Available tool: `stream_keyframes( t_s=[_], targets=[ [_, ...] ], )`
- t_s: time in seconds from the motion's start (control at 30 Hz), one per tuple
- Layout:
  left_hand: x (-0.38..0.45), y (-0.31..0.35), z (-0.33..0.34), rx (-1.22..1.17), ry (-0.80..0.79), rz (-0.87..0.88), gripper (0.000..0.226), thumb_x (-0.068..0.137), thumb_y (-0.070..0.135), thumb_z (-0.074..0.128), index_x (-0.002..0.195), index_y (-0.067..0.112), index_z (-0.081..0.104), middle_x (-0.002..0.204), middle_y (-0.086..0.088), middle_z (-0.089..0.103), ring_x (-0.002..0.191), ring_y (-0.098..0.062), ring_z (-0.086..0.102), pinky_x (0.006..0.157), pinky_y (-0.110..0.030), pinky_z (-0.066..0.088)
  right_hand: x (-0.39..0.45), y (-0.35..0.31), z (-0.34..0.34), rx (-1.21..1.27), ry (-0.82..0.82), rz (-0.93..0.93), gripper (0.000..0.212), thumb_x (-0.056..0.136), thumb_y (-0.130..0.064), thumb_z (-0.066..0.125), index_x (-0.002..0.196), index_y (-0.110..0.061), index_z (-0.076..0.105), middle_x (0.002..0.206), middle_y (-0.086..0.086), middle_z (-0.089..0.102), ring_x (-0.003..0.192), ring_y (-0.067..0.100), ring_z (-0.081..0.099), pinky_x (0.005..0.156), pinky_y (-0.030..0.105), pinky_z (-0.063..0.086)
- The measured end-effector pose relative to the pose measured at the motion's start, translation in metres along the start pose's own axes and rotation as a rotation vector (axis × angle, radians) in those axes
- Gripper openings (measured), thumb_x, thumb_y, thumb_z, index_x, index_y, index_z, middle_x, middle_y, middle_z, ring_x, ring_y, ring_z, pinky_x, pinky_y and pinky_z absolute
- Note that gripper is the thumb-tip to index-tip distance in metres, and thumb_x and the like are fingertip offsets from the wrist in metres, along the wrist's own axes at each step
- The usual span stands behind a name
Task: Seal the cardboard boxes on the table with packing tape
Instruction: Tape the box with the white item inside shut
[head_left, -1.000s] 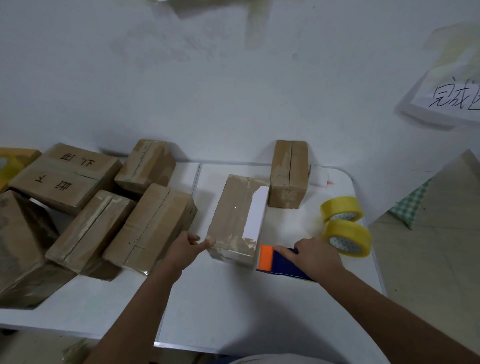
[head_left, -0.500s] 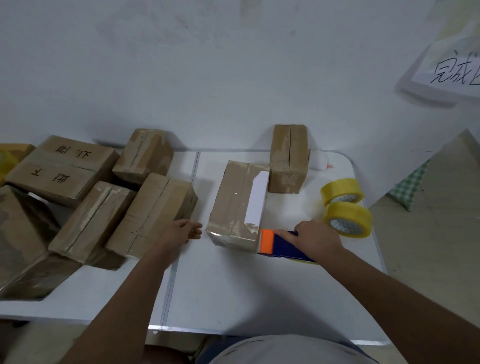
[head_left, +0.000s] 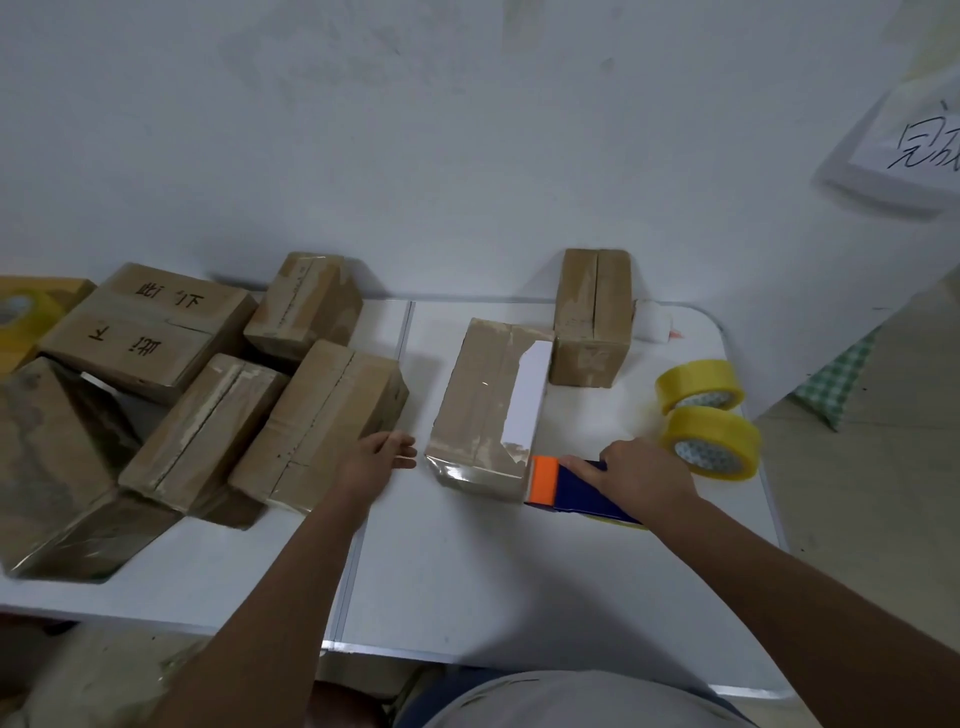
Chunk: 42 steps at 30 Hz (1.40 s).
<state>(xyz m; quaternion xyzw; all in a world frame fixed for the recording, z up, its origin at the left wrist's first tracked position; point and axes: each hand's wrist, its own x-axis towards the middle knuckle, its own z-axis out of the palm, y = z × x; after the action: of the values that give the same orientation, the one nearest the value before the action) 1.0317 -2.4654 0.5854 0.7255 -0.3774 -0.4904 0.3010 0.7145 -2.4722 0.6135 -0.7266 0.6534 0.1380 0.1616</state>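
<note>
A brown box (head_left: 488, 410) with a white label lies in the middle of the white bench (head_left: 467, 571). Shiny tape covers its top and near end. The right hand (head_left: 641, 478) has its fingers curled round a blue tape tool (head_left: 576, 488), a tight grip. The tool's orange tip touches the near right corner of the box. The left hand (head_left: 374, 457) is flat and relaxed on the bench, fingers straight, just left of the box and not touching it. It holds nothing.

Behind the box, another small box (head_left: 592, 317) stands against the wall. Two yellow tape rolls (head_left: 706, 415) sit near the right edge of the bench, touching each other. On the left, a bunch of brown boxes (head_left: 208, 395) is crowded together, some leaning. One has black writing on top.
</note>
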Motion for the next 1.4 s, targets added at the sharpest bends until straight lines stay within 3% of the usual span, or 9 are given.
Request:
stream_keyframes(
  t_s=[0.1,0.2,0.3,0.4,0.47,0.7,0.83,0.97,1.4],
  targets=[
    [-0.006,-0.004,0.0,0.131,0.093,0.004,0.036,0.107,0.027,0.037,0.128,0.01,0.061,0.12,-0.012,0.063,0.103,-0.026,0.061,0.088,-0.033,0.046,-0.002,-0.002,0.0,0.045,0.013,0.038,0.063,0.088,-0.075,0.03,0.065,-0.019,0.047,0.062,-0.002,0.048,0.059,0.011,0.05,0.057,0.023,0.037],
    [-0.018,-0.013,-0.009,0.272,0.326,-0.016,0.038,0.107,0.031,0.035,0.126,0.01,0.059,0.112,-0.014,0.061,0.11,-0.035,0.057,0.085,-0.037,0.045,-0.002,0.004,0.002,0.004,-0.005,0.029,0.065,0.089,-0.075,0.029,0.077,-0.017,0.056,0.064,-0.003,0.048,0.057,0.008,0.047,0.055,0.022,0.037],
    [-0.035,-0.017,-0.006,0.394,0.338,0.338,0.033,0.104,0.008,0.042,0.129,0.013,0.062,0.123,-0.008,0.065,0.112,-0.021,0.059,0.09,-0.031,0.045,-0.001,0.002,0.003,0.005,0.019,0.04,0.065,0.088,-0.076,0.028,0.071,-0.018,0.052,0.063,-0.004,0.049,0.056,0.008,0.048,0.056,0.022,0.039],
    [-0.043,-0.019,0.007,0.598,0.18,0.834,0.06,0.083,-0.023,0.048,0.131,0.009,0.063,0.138,-0.006,0.06,0.127,-0.021,0.055,0.108,-0.035,0.041,-0.002,-0.002,0.002,0.031,0.032,0.041,0.064,0.088,-0.076,0.029,0.064,-0.019,0.047,0.062,-0.002,0.05,0.056,0.009,0.049,0.055,0.022,0.039],
    [-0.045,-0.025,0.015,0.798,0.046,0.945,0.075,0.072,-0.027,0.048,0.136,0.011,0.059,0.146,-0.001,0.052,0.138,-0.021,0.045,0.114,-0.038,0.034,-0.003,-0.002,0.001,0.015,0.025,0.022,0.063,0.089,-0.075,0.028,0.064,-0.02,0.045,0.062,-0.002,0.048,0.054,0.008,0.047,0.051,0.021,0.034],
    [-0.035,0.007,0.017,0.956,0.028,1.071,0.065,0.059,-0.02,0.065,0.115,0.013,0.074,0.128,-0.002,0.067,0.124,-0.02,0.06,0.11,-0.045,0.034,-0.001,-0.001,0.006,0.047,0.023,0.027,0.065,0.089,-0.075,0.027,0.065,-0.019,0.05,0.062,-0.002,0.051,0.055,0.01,0.05,0.054,0.022,0.038],
    [-0.018,0.037,0.061,1.081,-0.229,1.012,0.067,0.091,0.0,0.056,0.152,0.02,0.036,0.161,-0.001,0.028,0.15,-0.016,0.023,0.122,-0.032,0.009,0.001,0.004,0.008,0.083,0.026,0.038,0.069,0.086,-0.078,0.026,0.063,-0.018,0.053,0.061,-0.001,0.053,0.055,0.011,0.053,0.054,0.023,0.041],
    [0.002,0.033,0.087,1.264,-0.272,0.901,0.056,0.106,0.05,0.016,0.158,0.033,0.005,0.165,0.011,-0.006,0.152,-0.011,-0.009,0.123,-0.044,-0.004,-0.001,0.013,0.01,0.131,0.032,0.071,0.073,0.084,-0.08,0.028,0.062,-0.016,0.055,0.061,0.001,0.053,0.057,0.015,0.055,0.058,0.028,0.047],
    [0.017,0.014,0.09,1.309,-0.227,0.95,0.058,0.103,0.055,-0.001,0.157,0.034,-0.004,0.165,0.01,-0.011,0.151,-0.011,-0.015,0.122,-0.049,-0.001,-0.019,0.046,0.016,0.152,0.124,0.026,0.069,0.081,-0.081,0.029,0.065,-0.018,0.054,0.057,-0.002,0.05,0.056,0.015,0.054,0.049,0.027,0.037]
  ],
)
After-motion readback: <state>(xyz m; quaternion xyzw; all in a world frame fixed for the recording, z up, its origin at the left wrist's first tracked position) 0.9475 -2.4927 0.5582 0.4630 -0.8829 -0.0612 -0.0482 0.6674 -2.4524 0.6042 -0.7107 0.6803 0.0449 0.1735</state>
